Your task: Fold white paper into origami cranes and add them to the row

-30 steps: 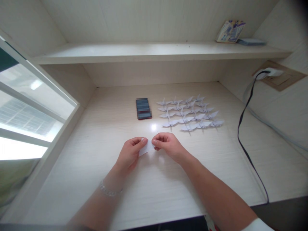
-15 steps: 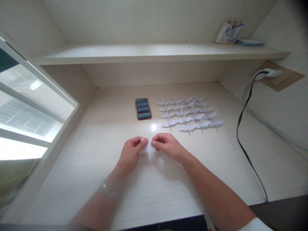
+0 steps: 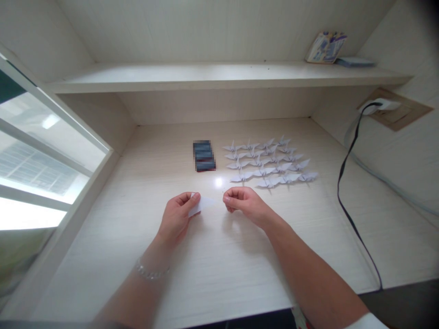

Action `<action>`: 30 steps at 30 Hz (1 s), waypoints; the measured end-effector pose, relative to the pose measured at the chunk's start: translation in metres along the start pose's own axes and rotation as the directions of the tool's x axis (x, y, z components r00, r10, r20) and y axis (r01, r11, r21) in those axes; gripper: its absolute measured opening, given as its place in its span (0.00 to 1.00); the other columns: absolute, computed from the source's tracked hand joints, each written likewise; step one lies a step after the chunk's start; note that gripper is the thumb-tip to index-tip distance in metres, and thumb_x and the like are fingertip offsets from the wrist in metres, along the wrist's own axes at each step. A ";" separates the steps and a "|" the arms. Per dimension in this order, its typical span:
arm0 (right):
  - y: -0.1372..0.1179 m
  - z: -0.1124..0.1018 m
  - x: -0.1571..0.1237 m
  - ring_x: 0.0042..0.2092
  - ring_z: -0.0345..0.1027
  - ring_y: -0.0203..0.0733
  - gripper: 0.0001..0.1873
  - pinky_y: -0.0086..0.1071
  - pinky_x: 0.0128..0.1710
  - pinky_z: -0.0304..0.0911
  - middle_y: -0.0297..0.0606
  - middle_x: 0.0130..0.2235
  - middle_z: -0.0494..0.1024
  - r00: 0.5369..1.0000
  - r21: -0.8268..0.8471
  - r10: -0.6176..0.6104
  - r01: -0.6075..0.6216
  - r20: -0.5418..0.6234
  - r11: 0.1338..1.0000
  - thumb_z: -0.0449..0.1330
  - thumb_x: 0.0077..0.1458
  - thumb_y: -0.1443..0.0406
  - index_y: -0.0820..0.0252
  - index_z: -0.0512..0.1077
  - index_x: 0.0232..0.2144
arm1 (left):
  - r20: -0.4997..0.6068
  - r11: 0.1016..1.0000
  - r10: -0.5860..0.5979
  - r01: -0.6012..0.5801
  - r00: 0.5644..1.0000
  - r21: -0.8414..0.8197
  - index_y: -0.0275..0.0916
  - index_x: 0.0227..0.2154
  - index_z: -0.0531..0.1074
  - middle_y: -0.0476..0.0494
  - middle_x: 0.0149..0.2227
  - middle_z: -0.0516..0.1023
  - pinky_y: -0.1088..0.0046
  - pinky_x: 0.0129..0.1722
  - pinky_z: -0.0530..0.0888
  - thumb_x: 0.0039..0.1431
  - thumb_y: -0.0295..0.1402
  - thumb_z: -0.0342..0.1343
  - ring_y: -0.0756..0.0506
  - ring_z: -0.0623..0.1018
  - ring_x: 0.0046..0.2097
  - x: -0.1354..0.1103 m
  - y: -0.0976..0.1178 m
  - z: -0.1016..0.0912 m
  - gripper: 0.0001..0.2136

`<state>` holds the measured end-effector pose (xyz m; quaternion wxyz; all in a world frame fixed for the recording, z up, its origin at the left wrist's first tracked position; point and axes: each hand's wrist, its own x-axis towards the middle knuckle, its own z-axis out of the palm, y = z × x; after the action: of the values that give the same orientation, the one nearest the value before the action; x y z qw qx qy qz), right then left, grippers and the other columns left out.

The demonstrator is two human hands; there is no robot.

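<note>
Surface (image 3: 219,269): rows of cranes (image 3: 264,171), look finished. Left hand (image 3: 176,212): grip clamped on paper (image 3: 203,203), over surface, nearer than cranes. Right hand (image 3: 247,205): fingertips together beside paper's tip, nothing seen between. Paper: flat, pointed; folding looks part-done, shaping likely left.

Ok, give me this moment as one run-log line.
left hand: pinching white paper | right hand: curled, apart from paper | origami cranes: in rows on desk, beyond right hand
</note>
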<state>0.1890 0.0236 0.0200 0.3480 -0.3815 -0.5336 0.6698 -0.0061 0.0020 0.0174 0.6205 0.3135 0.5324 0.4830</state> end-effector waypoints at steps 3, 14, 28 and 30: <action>-0.002 0.000 0.000 0.26 0.59 0.32 0.09 0.29 0.29 0.57 0.31 0.23 0.67 0.999 0.003 -0.018 0.018 -0.031 1.000 0.59 0.50 0.61 0.62 0.68 0.25 | 0.016 1.000 0.019 -0.019 1.000 0.006 0.35 0.24 0.73 0.50 0.24 0.72 0.78 0.28 0.68 0.44 0.38 0.63 0.52 0.70 0.28 0.001 0.000 0.000 0.11; 0.009 0.006 0.002 0.28 0.61 0.34 0.08 0.29 0.30 0.57 0.34 0.25 0.70 1.000 -0.233 -0.010 0.007 -0.010 0.973 0.57 0.51 0.62 0.62 0.70 0.26 | 0.061 0.976 0.145 -0.153 0.988 0.157 0.35 0.26 0.74 0.50 0.23 0.73 0.78 0.26 0.65 0.47 0.38 0.61 0.52 0.69 0.25 -0.001 -0.006 0.001 0.10; 0.016 0.021 0.006 0.24 0.55 0.32 0.04 0.27 0.24 0.49 0.29 0.20 0.64 0.996 -0.312 0.026 -0.053 -0.089 0.949 0.54 0.43 0.68 0.61 0.67 0.19 | 0.126 0.929 0.091 -0.129 0.988 0.345 0.34 0.23 0.73 0.47 0.22 0.73 0.77 0.23 0.63 0.47 0.42 0.60 0.51 0.68 0.24 -0.002 -0.014 0.004 0.13; 0.017 0.019 0.006 0.23 0.53 0.32 0.04 0.27 0.24 0.48 0.28 0.19 0.63 0.996 -0.257 0.047 -0.065 -0.077 0.964 0.54 0.41 0.69 0.61 0.66 0.18 | 0.096 0.957 0.065 -0.090 0.993 0.276 0.34 0.23 0.73 0.47 0.22 0.73 0.77 0.22 0.63 0.46 0.42 0.60 0.51 0.68 0.23 -0.001 -0.014 0.001 0.13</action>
<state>0.1679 0.0172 0.0053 0.2946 -0.4618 -0.5931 0.5900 -0.0009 -0.0033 0.0053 0.5728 0.4389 0.5555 0.4132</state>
